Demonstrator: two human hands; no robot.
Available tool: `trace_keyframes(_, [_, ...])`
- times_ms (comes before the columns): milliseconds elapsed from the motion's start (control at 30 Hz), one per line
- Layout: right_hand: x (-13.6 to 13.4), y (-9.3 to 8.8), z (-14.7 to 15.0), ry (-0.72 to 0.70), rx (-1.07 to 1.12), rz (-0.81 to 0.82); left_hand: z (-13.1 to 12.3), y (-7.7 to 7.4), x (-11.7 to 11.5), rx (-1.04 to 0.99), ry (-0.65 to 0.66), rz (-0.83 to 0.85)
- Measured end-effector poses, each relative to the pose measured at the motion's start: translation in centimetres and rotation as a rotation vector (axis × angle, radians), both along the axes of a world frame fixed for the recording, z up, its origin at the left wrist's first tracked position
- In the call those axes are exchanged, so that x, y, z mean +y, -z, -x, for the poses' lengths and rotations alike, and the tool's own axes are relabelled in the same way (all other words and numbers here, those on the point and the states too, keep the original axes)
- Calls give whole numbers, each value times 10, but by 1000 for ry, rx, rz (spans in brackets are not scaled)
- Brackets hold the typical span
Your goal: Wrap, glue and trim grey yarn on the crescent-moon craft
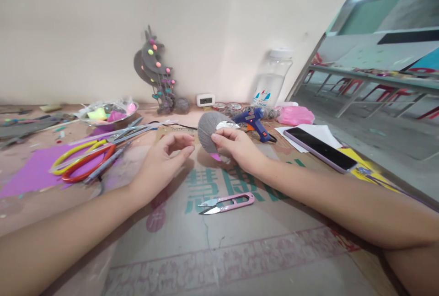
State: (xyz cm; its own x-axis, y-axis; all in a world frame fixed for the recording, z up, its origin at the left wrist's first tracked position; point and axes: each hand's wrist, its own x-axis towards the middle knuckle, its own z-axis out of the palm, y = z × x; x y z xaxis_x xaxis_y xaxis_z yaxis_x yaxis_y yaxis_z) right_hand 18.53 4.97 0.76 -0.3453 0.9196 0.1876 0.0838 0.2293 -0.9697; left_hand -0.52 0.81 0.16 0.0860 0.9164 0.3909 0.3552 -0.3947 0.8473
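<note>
A rounded piece wrapped in grey yarn (207,130), with white and purple bits at its edge, is pinched between the thumb and fingers of my right hand (236,148). To its left, my left hand (168,155) is held with thumb and fingers curved and a gap between them, touching nothing. Pink thread snips (236,201) lie on the printed cardboard (260,241) below both hands. Just beyond my right hand is a blue glue gun (255,122).
Scissors with yellow and red handles (89,168) lie on purple sheet (25,178) at left, near a bowl (132,115). Behind stand a grey moon decoration (154,65), a timer (206,100) and a bottle (269,83). A phone (318,148) is at right.
</note>
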Motion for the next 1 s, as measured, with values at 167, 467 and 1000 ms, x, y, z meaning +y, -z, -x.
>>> trace_keyframes(167, [0,2,1,-7,3,43,2,-2,2,10,-57,22])
trace_keyframes(467, [-1,2,1,-33,-1,59,1,1,1,-55,58,119])
trace_keyframes(1000, [0,4,2,-54,2,76,1,-6,2,154,-81,59])
